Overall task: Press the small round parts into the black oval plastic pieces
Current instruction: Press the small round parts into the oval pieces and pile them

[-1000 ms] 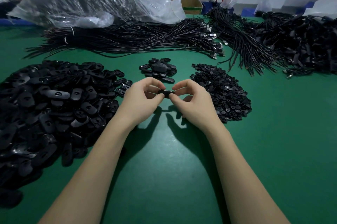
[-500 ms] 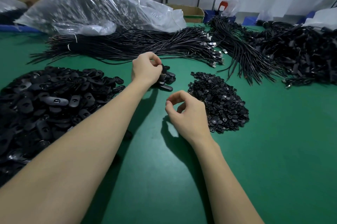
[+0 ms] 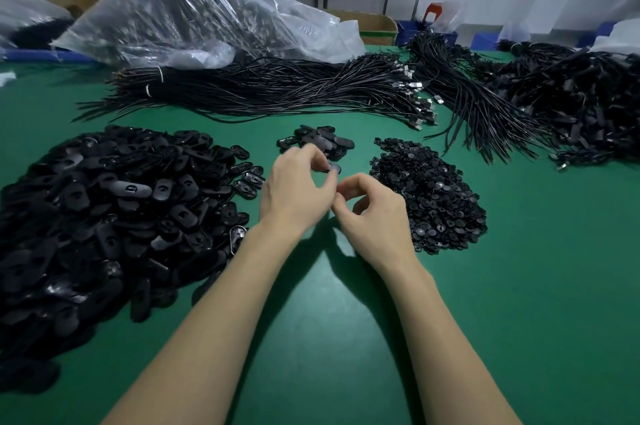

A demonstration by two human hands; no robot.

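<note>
A big heap of black oval plastic pieces (image 3: 114, 210) covers the table's left side. The small round parts (image 3: 429, 203) lie in a pile on the right. Between them, farther back, is a small cluster of oval pieces (image 3: 318, 140). My left hand (image 3: 298, 189) hovers just in front of that cluster, fingers curled and blurred. One black piece (image 3: 334, 167) shows at its fingertips, and whether the hand holds it is unclear. My right hand (image 3: 374, 213) sits beside the round parts, loosely curled with thumb and forefinger nearly meeting, and nothing shows between them.
Bundles of black cables (image 3: 277, 92) stretch across the back of the green table (image 3: 311, 338), with more tangled cables (image 3: 571, 102) at the right. A clear plastic bag (image 3: 194, 16) of parts lies behind them. Bare green surface lies around my forearms.
Both hands held one oval piece together, then my left hand reached out to the small cluster. It has now drawn back toward my right hand, which stayed in place.
</note>
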